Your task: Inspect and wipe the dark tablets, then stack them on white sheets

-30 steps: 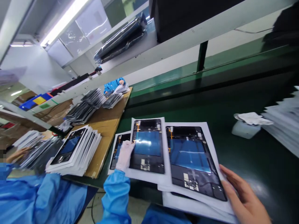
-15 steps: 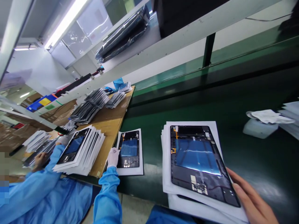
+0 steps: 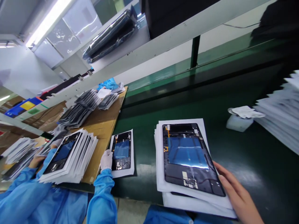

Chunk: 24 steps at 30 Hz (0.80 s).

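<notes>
Right hand (image 3: 235,196) was seen at 4 o'clock, bare, laid along the lower right edge of the stack (image 3: 161,180). Fingers (image 3: 221,172) were held straight and close together, pressed flat against the stack's edge, nothing pinched. Left hand was not seen in view, so its fingers could not be judged.

Stack sat at 6 o'clock on the green belt (image 3: 257,161), made of white sheets with a dark panel (image 3: 190,158) lying face up on top. A blue film patch was seen on the panel's middle. Stack's near end overhung the belt's front edge.

A co-worker's gloved hand (image 3: 106,159) was placed at 8 o'clock, touching the left edge of a smaller sheet (image 3: 122,152) carrying another panel, flat on the belt and apart from the stack. Blue sleeve (image 3: 101,199) was seen below it. A fanned pile (image 3: 70,155) of sheeted panels was resting on cardboard (image 3: 102,124) at 9 o'clock, more piles behind it at 10 o'clock.

A white cloth (image 3: 245,112) on a small white block was noted at 2 o'clock, just beside another sheet pile (image 3: 280,115) at 3 o'clock. Wrapped dark bundle (image 3: 109,32) was lying on the shelf at 11 o'clock.
</notes>
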Tool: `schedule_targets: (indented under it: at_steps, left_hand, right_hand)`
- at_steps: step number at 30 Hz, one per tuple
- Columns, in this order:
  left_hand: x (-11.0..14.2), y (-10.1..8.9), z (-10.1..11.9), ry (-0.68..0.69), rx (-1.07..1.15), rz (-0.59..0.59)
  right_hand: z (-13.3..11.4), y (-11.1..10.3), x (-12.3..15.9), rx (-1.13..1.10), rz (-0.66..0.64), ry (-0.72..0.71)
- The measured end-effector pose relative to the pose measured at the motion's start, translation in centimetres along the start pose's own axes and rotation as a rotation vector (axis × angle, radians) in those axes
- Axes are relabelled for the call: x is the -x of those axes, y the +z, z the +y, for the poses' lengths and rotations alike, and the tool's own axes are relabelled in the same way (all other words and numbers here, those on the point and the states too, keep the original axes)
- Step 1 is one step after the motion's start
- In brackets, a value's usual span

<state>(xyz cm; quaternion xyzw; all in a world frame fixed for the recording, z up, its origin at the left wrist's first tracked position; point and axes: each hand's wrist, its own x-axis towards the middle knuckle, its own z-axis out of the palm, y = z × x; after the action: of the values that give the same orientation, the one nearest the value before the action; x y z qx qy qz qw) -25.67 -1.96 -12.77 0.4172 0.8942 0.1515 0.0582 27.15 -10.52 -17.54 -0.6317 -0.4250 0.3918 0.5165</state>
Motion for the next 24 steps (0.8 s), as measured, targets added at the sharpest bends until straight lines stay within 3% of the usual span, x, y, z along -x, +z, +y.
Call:
schedule_targets:
  at_steps: [3, 5, 10, 13, 16, 19, 24]
  left_hand:
    - [1.4, -1.7, 3.2, 0.035, -0.061, 0.069]
    - [4.4, -2.3, 6.9, 0.138, -0.061, 0.125]
    - [15.6, -1.1, 17.3, 0.714, -0.022, -0.127]
    - [19.3, -0.4, 21.2, 0.743, -0.035, -0.21]
    - [19.8, -0.7, 22.7, 0.585, 0.012, -0.338]
    - [19.3, -1.4, 22.8, 0.482, 0.173, -0.49]
    - [19.0, -1.2, 22.3, 0.468, 0.254, -0.499]
  right_hand:
    - [-0.5, 0.3, 0.1, -0.095, -0.046, 0.044]
    - [-0.5, 0.4, 0.2, -0.131, -0.056, 0.035]
    - [-0.2, 0.5, 0.3, -0.14, -0.049, -0.026]
    - [-0.2, 0.5, 0.2, -0.135, -0.063, -0.058]
    - [-0.2, 0.5, 0.1, -0.154, -0.063, -0.07]
    - [-0.1, 0.6, 0.1, -0.162, -0.081, -0.081]
    - [0.5, 0.5, -0.1, -0.149, -0.111, -0.12]
